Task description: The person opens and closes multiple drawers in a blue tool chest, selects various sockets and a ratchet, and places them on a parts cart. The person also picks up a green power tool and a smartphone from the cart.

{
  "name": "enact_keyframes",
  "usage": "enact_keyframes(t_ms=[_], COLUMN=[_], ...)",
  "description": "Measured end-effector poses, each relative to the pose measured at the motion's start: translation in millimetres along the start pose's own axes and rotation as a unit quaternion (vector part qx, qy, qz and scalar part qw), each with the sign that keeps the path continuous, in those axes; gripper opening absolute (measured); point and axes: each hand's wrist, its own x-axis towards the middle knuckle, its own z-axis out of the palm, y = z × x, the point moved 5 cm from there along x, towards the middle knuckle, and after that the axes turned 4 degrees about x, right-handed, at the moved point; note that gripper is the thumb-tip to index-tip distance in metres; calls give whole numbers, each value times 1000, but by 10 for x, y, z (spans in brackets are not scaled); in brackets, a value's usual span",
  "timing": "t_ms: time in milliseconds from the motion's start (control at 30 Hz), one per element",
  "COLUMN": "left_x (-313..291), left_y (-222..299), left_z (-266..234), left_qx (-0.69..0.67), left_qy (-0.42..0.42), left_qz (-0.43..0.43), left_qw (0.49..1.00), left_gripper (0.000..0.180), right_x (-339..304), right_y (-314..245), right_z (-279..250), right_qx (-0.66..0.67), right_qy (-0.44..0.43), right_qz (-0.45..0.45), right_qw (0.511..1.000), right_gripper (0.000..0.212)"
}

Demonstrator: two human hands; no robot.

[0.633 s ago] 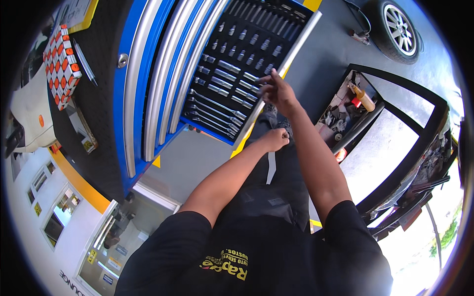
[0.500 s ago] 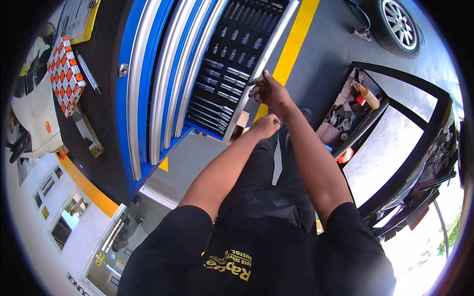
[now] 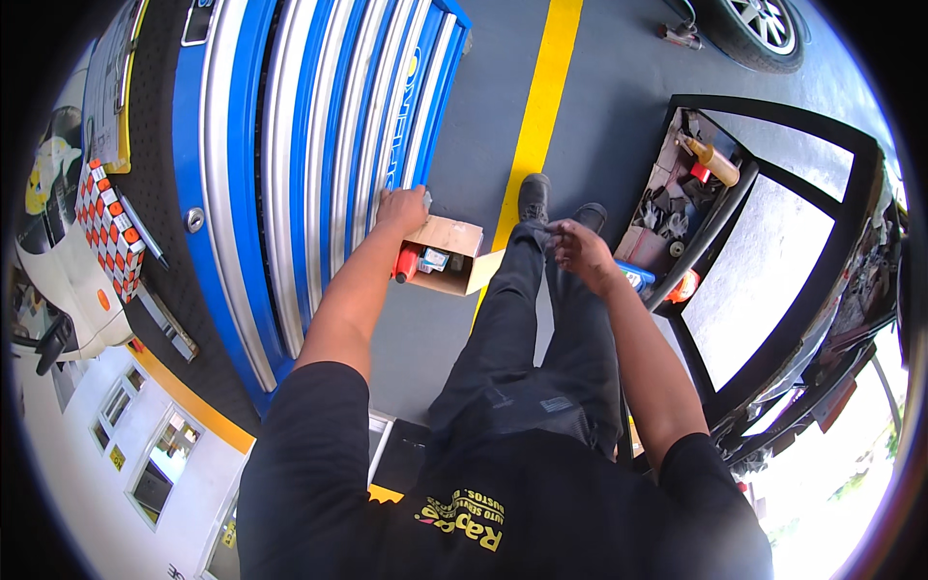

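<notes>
A blue tool cabinet [image 3: 280, 184] with silver drawer edges stands on my left, all its drawers pushed in. My left hand [image 3: 401, 210] is closed by a lower drawer front, beside an open cardboard box [image 3: 447, 235] on the floor. A small greyish thing [image 3: 426, 199] shows at its fingertips, too small to name. Inside the box are a red container [image 3: 406, 262] and a small white-and-blue carton [image 3: 434, 259]. My right hand [image 3: 583, 253] hovers over my right shin, fingers loosely bent and apart, with nothing visible in it.
On the right, a black-framed cart [image 3: 710, 251] carries an amber bottle [image 3: 713, 162] and assorted parts. A wheel [image 3: 759, 34] lies at the far right. A yellow stripe [image 3: 541, 106] crosses the grey floor. An orange-and-white checkered box [image 3: 109, 232] and a clipboard [image 3: 111, 87] rest on the cabinet top.
The drawer of sockets and wrenches has gone from open to shut. My left hand has moved left to the drawer fronts; my right has drawn back toward my legs. The cardboard box shows more fully.
</notes>
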Motion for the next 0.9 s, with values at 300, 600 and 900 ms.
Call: enact_keyframes(t_ms=[300,600,900], left_x=[322,367,459], left_y=[-40,-22,551], left_z=[121,193,409], left_qx=[316,396,327], left_qy=[-108,-214,-198], left_qz=[109,66,-17], left_qw=[936,891,924], left_gripper=[36,54,37], right_x=[-163,-312,-289], right_y=[385,772,903], right_z=[-56,-403,-478], right_qx=[21,74,54], right_qy=[7,56,66], right_qz=[38,62,78], right_qw=[999,994,993], right_gripper=[31,43,49])
